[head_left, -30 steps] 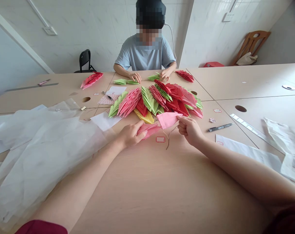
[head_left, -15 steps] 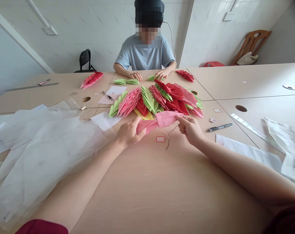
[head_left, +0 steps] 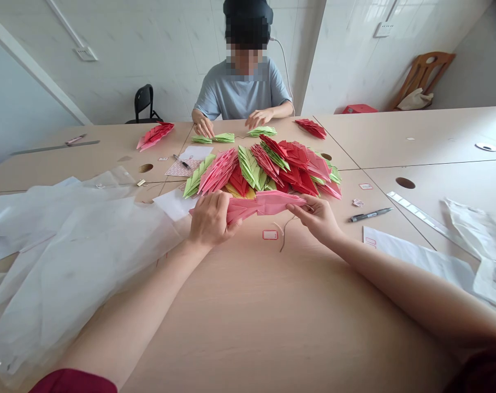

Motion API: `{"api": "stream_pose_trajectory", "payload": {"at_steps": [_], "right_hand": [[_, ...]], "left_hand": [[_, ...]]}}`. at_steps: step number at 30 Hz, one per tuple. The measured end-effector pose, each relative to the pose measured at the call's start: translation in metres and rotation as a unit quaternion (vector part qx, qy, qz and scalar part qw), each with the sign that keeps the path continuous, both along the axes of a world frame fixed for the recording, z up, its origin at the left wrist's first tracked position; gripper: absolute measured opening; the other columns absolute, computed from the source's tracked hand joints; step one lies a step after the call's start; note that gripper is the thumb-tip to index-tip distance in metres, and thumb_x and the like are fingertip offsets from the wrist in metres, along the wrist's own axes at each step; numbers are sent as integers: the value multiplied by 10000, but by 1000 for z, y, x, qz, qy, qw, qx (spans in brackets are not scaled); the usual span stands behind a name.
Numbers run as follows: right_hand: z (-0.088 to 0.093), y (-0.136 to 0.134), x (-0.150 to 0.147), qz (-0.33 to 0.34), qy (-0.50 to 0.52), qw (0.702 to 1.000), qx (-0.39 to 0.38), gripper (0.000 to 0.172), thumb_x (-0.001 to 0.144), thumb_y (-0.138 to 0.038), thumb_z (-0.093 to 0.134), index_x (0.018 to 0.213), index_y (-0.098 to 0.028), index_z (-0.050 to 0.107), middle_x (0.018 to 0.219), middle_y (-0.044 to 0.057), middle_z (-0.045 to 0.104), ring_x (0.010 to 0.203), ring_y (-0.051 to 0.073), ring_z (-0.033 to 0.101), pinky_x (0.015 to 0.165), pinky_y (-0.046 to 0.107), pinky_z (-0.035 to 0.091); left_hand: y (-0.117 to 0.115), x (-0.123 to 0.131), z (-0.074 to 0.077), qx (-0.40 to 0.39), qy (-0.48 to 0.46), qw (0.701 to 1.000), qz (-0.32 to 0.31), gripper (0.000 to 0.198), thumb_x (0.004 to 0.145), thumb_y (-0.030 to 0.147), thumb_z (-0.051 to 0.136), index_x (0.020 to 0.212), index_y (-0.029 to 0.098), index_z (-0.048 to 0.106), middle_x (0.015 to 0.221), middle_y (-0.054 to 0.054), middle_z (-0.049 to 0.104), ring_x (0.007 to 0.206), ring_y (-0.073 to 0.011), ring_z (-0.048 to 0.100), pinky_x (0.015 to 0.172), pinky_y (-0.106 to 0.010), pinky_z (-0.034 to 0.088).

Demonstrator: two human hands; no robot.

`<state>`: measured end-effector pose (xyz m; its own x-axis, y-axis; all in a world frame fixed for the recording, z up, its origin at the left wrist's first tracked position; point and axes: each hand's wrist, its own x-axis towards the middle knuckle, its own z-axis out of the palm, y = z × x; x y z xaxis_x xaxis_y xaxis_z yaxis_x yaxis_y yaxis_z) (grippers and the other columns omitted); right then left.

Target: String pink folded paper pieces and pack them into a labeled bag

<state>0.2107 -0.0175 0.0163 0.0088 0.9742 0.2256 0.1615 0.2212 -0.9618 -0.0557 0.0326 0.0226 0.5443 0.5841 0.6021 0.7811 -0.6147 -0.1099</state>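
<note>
pink folded paper [head_left: 258, 205] is gripped at both ends by the closed left hand [head_left: 210, 219] and the pinching right hand [head_left: 316, 219], held just above the tabletop [head_left: 248, 311], near a heap of red and green folded paper pieces [head_left: 268, 166].

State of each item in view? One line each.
Left hand: closed on the folded pink paper's left end.
Right hand: pinching its right end.
Folded pink paper: stretched between both hands.
Folded paper leaves: heaped, red, pink, green, yellow.
Clear plastic sheet: crumpled, lying flat.
Pen: lying on the table.
Metal ruler: lying on the table.
</note>
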Motion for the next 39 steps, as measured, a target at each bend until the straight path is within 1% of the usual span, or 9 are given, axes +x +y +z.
{"api": "stream_pose_trajectory", "payload": {"at_steps": [3, 5, 8, 10, 13, 15, 20, 25, 39], "right_hand": [[-3, 1, -1, 8, 17, 999, 28, 241, 816, -420, 670, 824, -183, 621, 650, -38, 467, 518, 64, 386, 430, 195, 343], [-5, 2, -2, 16, 49, 997, 52, 292, 807, -401, 684, 1018, -217, 602, 870, 9, 582, 640, 96, 532, 492, 210, 477], [-7, 2, -2, 32, 70, 993, 90, 483, 831, -372, 661, 1264, -298, 461, 1104, 42, 592, 784, 138, 629, 566, 262, 579], [-8, 0, -2, 42, 41, 991, 120, 408, 870, -347, 613, 1253, -302, 479, 1150, 50, 580, 798, 143, 652, 563, 270, 595], [-11, -5, -3, 59, -25, 985, 161, 199, 914, -302, 545, 1100, -255, 597, 1120, 56, 559, 788, 144, 670, 528, 262, 595], [-12, -8, -4, 68, -49, 982, 171, 153, 925, -288, 523, 1025, -237, 627, 1079, 55, 554, 775, 141, 672, 524, 262, 598], [-16, -9, -7, 51, -40, 984, 169, 277, 914, -290, 543, 1190, -282, 540, 1048, 41, 569, 771, 142, 674, 541, 279, 617], [-16, -8, -3, 78, -73, 975, 197, 179, 946, -247, 465, 1075, -252, 589, 1014, 48, 552, 805, 147, 664, 555, 288, 621], [-15, -6, 1, 65, -127, 968, 204, 194, 930, -199, 430, 1011, -232, 604, 1004, 64, 583, 775, 144, 654, 543, 274, 563]], "left_hand": [[1, -1, -1, 15, 6, 1000, -2, 437, 813, 539, 429, 990, 147, 502, 883, -136, 589, 827, -305, 538, 742, -413, 398], [1, -2, -2, 16, 7, 1000, 2, 441, 808, 543, 434, 995, 149, 501, 886, -137, 587, 835, -309, 536, 746, -414, 396], [1, -1, -3, 11, 2, 1000, 3, 417, 810, 527, 439, 988, 154, 497, 876, -134, 583, 829, -307, 536, 742, -408, 395], [1, -1, -3, 0, -9, 1000, 2, 385, 822, 501, 431, 985, 158, 493, 868, -129, 578, 823, -300, 537, 736, -400, 397], [0, 0, -3, -10, -20, 1000, 3, 351, 835, 474, 414, 980, 163, 489, 858, -123, 568, 813, -293, 533, 725, -392, 401], [0, -1, -3, -5, -24, 1000, 2, 354, 833, 476, 414, 979, 162, 487, 857, -124, 564, 810, -295, 531, 722, -394, 404], [-1, -1, -3, -2, -30, 1000, 7, 347, 818, 461, 430, 993, 166, 481, 858, -124, 565, 817, -296, 532, 734, -400, 411], [0, -1, -2, 14, -28, 999, -6, 395, 829, 508, 419, 991, 155, 492, 859, -130, 566, 805, -293, 530, 721, -398, 409], [2, -6, -5, 57, 11, 998, 10, 466, 791, 593, 442, 959, 168, 533, 868, -145, 585, 815, -307, 521, 717, -418, 370]]}}
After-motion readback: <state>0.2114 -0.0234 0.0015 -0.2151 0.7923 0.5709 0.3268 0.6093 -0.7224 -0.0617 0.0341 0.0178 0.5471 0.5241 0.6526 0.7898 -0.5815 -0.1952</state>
